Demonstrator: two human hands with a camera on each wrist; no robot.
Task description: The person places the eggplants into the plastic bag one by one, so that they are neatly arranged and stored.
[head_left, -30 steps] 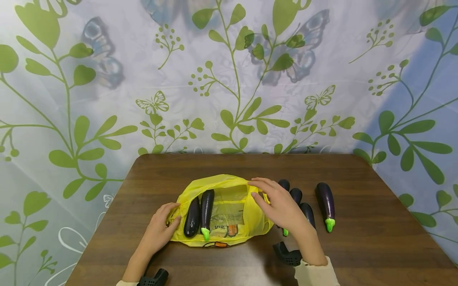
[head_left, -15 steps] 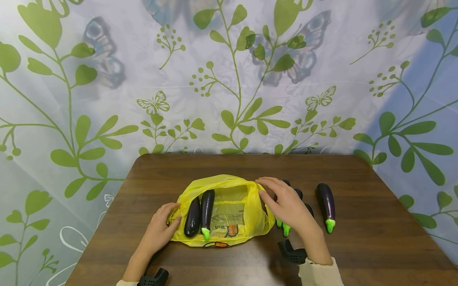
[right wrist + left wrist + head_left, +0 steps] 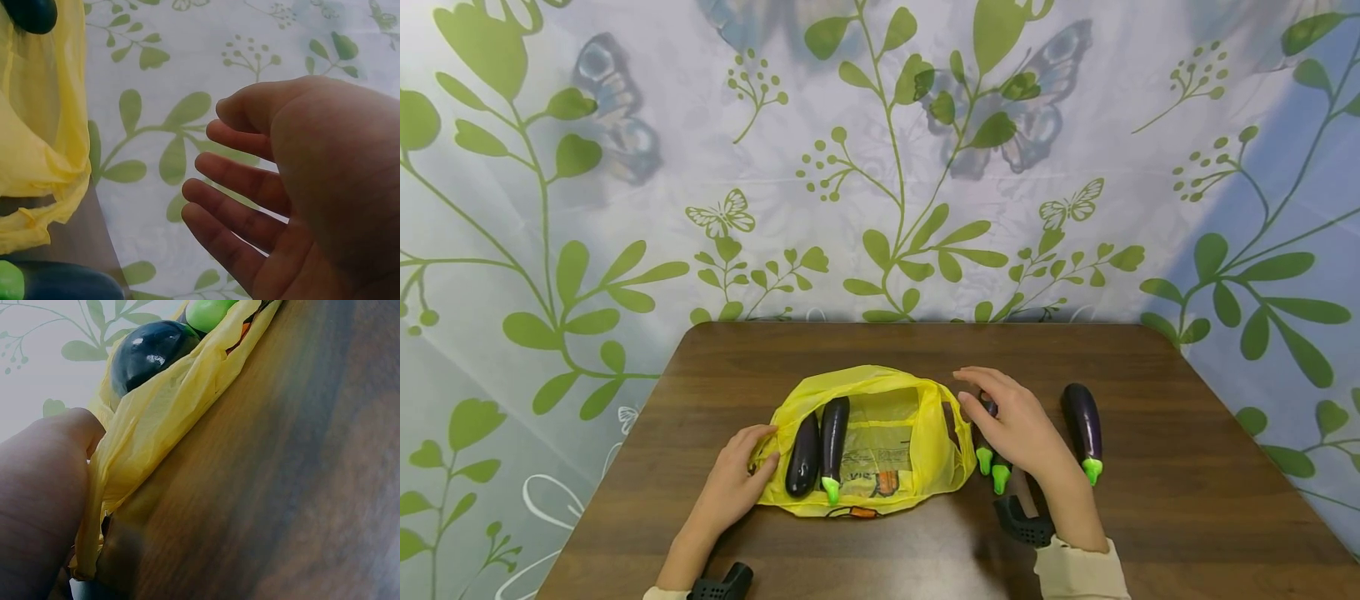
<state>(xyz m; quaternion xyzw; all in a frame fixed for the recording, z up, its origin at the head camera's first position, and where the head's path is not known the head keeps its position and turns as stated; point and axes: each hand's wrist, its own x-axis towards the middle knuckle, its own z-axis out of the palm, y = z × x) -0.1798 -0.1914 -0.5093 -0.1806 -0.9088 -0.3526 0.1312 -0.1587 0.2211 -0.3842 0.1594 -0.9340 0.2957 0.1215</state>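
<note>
A yellow plastic bag (image 3: 936, 458) lies on its side with its mouth spread toward me. Inside it, on the left, are two dark purple eggplants, one (image 3: 802, 458) beside the other (image 3: 833, 429). My left hand (image 3: 733, 479) pinches the bag's left edge between thumb and fingers; in the left wrist view the thumb covers part of the grip. To the right of the bag, my right hand (image 3: 1018, 429) hovers with fingers spread and nothing in them. Below it lie eggplants (image 3: 984, 458) with green stem ends, partly covered by the hand.
Another eggplant (image 3: 1081, 421) lies apart on the right of the brown wooden table (image 3: 1187, 467). A patterned cloth (image 3: 880, 167) hangs behind the table. Each wrist carries a black camera mount (image 3: 1022, 525).
My right hand has let go of the bag's right edge and moved right, over the loose eggplants. The left hand and the bag's left side stay put.
</note>
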